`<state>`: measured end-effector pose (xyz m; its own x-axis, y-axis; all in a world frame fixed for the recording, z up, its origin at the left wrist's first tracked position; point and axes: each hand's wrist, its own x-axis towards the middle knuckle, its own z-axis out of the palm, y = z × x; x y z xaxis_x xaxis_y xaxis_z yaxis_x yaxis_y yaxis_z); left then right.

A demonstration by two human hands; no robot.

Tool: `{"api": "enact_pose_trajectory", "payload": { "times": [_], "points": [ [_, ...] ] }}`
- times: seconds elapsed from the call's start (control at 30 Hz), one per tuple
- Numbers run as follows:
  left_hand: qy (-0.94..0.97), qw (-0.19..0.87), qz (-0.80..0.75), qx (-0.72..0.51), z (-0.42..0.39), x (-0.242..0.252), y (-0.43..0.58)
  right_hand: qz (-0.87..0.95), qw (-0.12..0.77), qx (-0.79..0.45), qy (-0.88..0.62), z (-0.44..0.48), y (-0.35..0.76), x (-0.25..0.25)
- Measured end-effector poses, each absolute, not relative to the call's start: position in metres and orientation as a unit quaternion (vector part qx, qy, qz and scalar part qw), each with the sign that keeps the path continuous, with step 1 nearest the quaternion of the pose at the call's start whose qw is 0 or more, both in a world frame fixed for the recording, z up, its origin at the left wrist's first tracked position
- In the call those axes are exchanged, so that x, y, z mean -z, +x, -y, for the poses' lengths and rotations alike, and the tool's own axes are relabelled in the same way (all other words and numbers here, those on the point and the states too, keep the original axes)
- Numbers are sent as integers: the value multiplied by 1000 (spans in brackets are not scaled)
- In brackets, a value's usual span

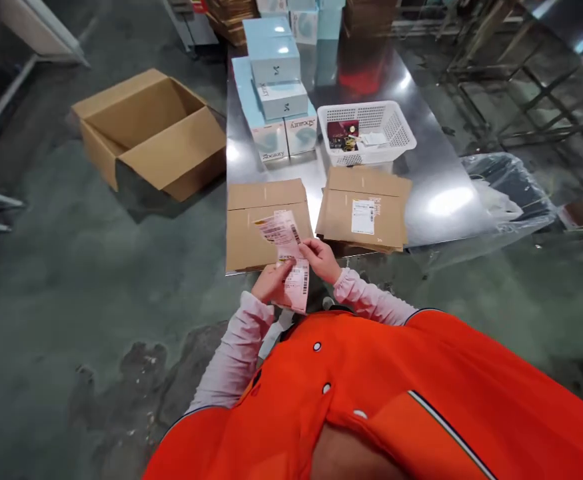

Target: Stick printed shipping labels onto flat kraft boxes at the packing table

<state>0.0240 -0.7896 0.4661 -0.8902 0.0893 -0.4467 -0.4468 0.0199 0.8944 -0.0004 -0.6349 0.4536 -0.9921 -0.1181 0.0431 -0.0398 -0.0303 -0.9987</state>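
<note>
My left hand (273, 281) pinches a strip of pinkish printed shipping labels (297, 285) with barcodes. The upper part of the strip leans over a flat cardboard piece (246, 230) at the table's near left corner. My right hand (322, 260) grips the strip's right edge with thumb and finger. Just beyond that hand lies a stack of flat cardboard boxes (338, 207), the top one bearing a white label (363, 217). Both hands are close together, in front of the table's near edge.
Light blue boxes (284, 100) are piled on the metal table (441, 193). A white basket (404, 130) holds small packets. On the floor, an open carton (171, 150) stands left of the table. A clear plastic bag (511, 180) hangs at the right.
</note>
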Motion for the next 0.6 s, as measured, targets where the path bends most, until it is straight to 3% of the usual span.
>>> {"api": "enact_pose_trajectory", "payload": {
  "times": [0.07, 0.2, 0.3, 0.43, 0.6],
  "points": [
    [-109, 167, -697, -688, 806, -471, 22, -694, 43, 718, -31, 641, 4, -450],
    [-152, 0, -606, -781, 827, -473, 15, -670, 137, 723, -92, 652, -2, -453],
    [-182, -4, -593, -785, 828, -467, 14, -677, 136, 711, -133, 660, -22, -467],
    [-162, -18, -621, -767, 819, -456, 23, -787, 114, 579, -179, 662, -44, -484],
    [-266, -86, -645, -711, 806, -436, 33, -826, 128, 526, -157, 670, -42, -474]
  ]
}}
